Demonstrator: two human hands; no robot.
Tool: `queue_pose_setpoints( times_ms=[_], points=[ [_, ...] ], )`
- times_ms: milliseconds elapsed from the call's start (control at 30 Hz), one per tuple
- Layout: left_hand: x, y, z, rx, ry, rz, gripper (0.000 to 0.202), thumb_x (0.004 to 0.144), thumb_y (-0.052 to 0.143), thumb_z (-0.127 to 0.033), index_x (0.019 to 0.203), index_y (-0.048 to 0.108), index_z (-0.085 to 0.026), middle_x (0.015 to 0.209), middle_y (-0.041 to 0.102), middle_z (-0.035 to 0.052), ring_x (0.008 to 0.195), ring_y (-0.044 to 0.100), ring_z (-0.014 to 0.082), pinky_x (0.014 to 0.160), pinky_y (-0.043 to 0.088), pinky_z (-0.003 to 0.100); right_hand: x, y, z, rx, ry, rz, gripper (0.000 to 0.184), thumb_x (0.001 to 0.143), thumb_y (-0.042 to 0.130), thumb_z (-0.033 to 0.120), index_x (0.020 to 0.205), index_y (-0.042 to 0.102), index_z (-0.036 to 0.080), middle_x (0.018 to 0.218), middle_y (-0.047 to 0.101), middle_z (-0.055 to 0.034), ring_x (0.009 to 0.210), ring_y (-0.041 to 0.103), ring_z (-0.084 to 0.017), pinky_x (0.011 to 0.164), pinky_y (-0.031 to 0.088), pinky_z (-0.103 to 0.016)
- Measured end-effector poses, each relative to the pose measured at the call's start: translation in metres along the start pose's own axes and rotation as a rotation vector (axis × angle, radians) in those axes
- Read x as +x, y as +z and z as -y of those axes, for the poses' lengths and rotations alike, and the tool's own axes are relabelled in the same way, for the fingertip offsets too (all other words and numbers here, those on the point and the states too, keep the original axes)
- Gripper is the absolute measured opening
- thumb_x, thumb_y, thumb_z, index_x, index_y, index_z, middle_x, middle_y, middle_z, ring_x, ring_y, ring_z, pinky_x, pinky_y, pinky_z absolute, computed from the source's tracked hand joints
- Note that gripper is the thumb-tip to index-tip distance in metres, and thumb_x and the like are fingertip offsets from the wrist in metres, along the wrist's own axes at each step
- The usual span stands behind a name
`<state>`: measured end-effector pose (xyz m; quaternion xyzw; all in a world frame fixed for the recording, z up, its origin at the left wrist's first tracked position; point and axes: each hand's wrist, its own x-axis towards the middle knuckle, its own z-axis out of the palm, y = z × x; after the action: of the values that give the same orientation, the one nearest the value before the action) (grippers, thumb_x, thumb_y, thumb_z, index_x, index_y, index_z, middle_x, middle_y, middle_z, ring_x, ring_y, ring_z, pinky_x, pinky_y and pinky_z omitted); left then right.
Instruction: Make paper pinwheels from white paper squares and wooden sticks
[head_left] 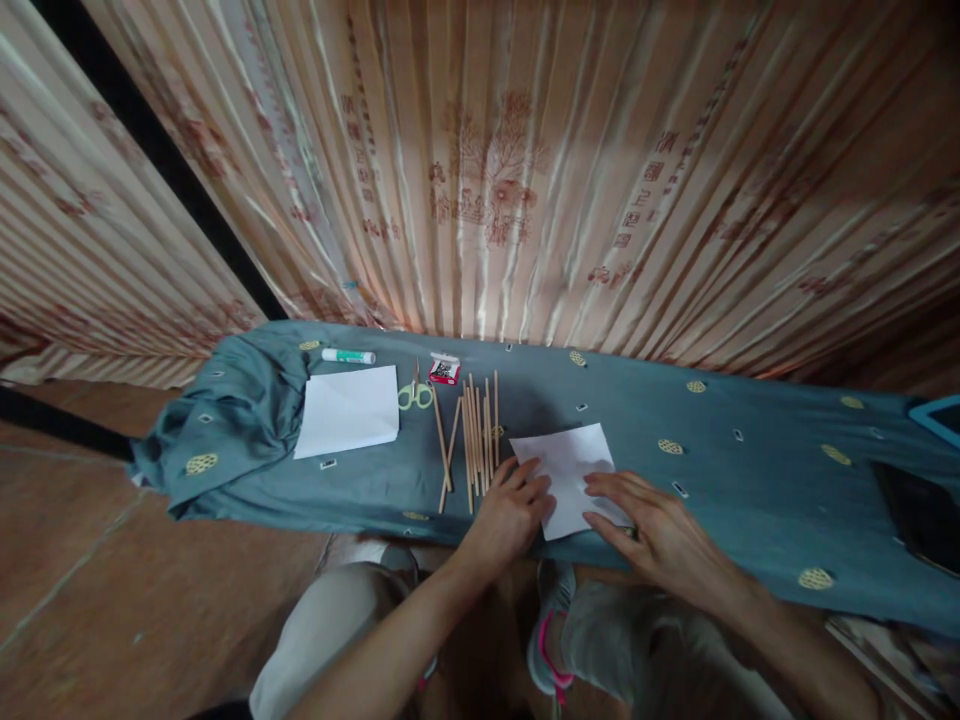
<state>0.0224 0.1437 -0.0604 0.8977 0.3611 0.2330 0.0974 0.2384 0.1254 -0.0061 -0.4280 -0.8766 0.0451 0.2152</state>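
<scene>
A white sheet of paper (568, 455) lies slightly turned on the cloth in front of me. My left hand (516, 505) rests on its left edge, with the fingers spread and slightly bent over the paper. On the right edge lies my right hand (649, 520), its fingers stretched out and the thumb apart. Neither hand is closed around anything. Just left of the sheet is a row of thin wooden sticks (480, 435), close to my left hand. Two more sticks cross each other, one of them a light wooden stick (442, 440).
A stack of white paper (349, 412) lies left on the teal patterned cloth (739, 480). Beside it are a glue stick (349, 356), green-handled scissors (415, 396) and a small red-and-white box (445, 369). A dark flat object (919, 515) lies far right. A curtain (495, 270) hangs behind.
</scene>
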Motion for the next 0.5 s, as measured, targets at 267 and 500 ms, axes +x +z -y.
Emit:
queue_pose_setpoints(
  times_ms=[267, 500],
  points=[
    [-0.002, 0.011, -0.004, -0.161, -0.09, 0.031, 0.024, 0.083, 0.053, -0.007, 0.097, 0.071, -0.012, 0.1, 0.074, 0.0147, 0.102, 0.066, 0.029, 0.1, 0.046, 0.049, 0.183, 0.053, 0.08, 0.018, 0.029, 0.272, 0.026, 0.095, 0.045, 0.017, 0.116, 0.061, 0.014, 0.109, 0.071, -0.0118, 0.104, 0.065, -0.022, 0.09, 0.049, -0.033],
    [-0.024, 0.033, -0.005, -0.299, -0.213, -0.005, 0.043, 0.091, 0.047, -0.019, 0.132, 0.055, -0.012, 0.137, 0.056, 0.0182, 0.125, 0.054, 0.0332, 0.106, 0.044, 0.048, 0.275, 0.134, 0.098, -0.018, 0.242, 0.287, 0.028, 0.095, 0.049, 0.017, 0.115, 0.059, 0.0, 0.104, 0.07, -0.0202, 0.1, 0.067, -0.026, 0.084, 0.053, -0.039]
  ],
)
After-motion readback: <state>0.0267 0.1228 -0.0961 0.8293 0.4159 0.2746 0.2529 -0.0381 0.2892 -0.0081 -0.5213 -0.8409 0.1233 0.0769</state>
